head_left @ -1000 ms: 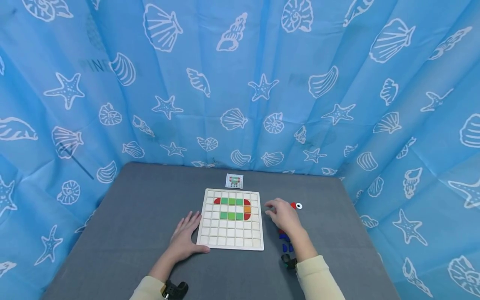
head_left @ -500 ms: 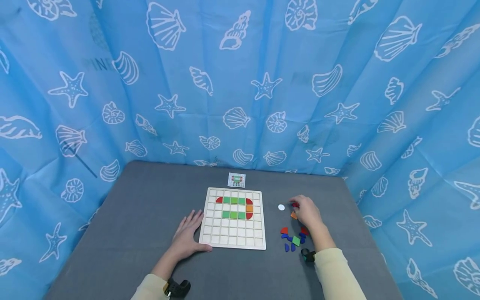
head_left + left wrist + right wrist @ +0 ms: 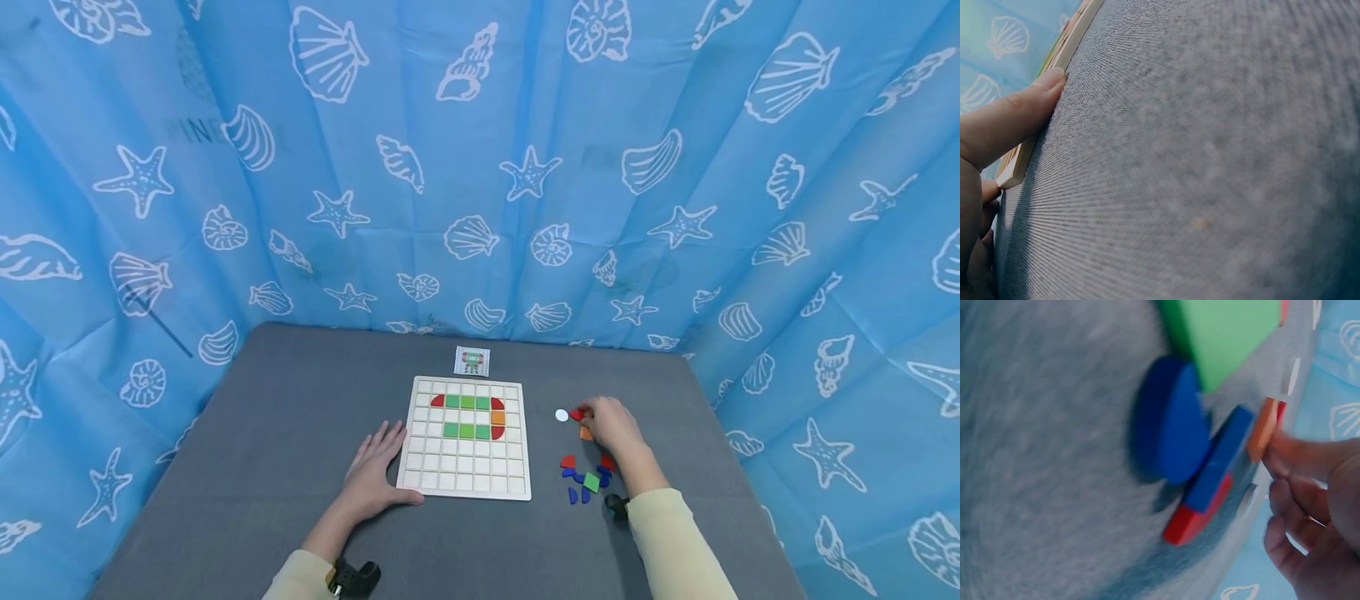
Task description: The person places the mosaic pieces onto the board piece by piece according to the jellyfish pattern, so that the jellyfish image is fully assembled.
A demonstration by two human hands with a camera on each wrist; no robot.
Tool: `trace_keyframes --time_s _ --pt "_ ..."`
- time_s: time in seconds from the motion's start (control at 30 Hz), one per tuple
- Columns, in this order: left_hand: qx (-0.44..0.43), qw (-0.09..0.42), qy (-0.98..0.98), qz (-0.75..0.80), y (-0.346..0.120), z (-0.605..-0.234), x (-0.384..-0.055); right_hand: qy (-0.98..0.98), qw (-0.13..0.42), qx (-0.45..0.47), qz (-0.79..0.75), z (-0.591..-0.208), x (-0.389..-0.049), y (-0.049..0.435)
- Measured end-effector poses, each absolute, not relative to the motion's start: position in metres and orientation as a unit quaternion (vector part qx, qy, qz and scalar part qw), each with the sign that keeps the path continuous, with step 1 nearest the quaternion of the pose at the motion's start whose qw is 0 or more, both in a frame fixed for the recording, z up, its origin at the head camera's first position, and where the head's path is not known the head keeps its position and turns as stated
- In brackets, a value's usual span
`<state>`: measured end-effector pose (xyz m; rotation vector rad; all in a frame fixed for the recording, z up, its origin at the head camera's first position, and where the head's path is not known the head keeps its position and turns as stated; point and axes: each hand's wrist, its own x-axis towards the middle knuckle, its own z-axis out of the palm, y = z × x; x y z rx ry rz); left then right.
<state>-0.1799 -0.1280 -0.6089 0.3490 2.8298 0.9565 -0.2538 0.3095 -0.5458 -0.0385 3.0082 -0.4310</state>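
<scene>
Left hand point(image 3: 373, 477): I see fingers wide, touching the board point(image 3: 465, 463) at its eight o'clock.
Right hand point(image 3: 613, 427): at the board's three o'clock, fingertips narrow beside a red piece point(image 3: 575, 414); pinched, I cannot tell.
Card point(image 3: 472, 361): beyond, twelve o'clock.

A blue curtain point(image 3: 465, 133) hung in soft vertical folds around 3 sides of the bench point(image 3: 465, 546), printed with white starfish point(image 3: 530, 173), scallops point(image 3: 327, 54) and spiral shells point(image 3: 597, 30). Faint dark lettering point(image 3: 197, 130) showed toward its upper left. Grey, finely ribbed cloth point(image 3: 292, 408) covered the bench under even, diffuse light.
</scene>
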Motion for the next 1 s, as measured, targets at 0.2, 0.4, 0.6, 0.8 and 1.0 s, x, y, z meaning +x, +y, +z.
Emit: trace_keyframes --time_s 0.2,0.4,0.6,0.8,1.0 --pt "0.115 0.067 0.939 0.318 -0.128 -0.609 -0.181 0.980 0.074 -0.033 -0.180 -0.545 -0.256 0.310" --pt "0.117 0.065 0.939 0.317 -0.128 -0.606 -0.180 0.978 0.069 -0.052 -0.191 -0.547 -0.256 0.313" --pt "0.126 0.049 0.938 0.318 -0.129 -0.607 -0.180 0.979 0.050 -0.050 -0.189 -0.543 -0.251 0.311" --pt "0.118 0.061 0.940 0.316 -0.129 -0.609 -0.181 0.977 0.015 -0.064 -0.201 -0.528 -0.242 0.292" --pt "0.112 0.074 0.940 0.314 -0.128 -0.611 -0.182 0.973 -0.013 -0.077 -0.215 -0.519 -0.235 0.265"
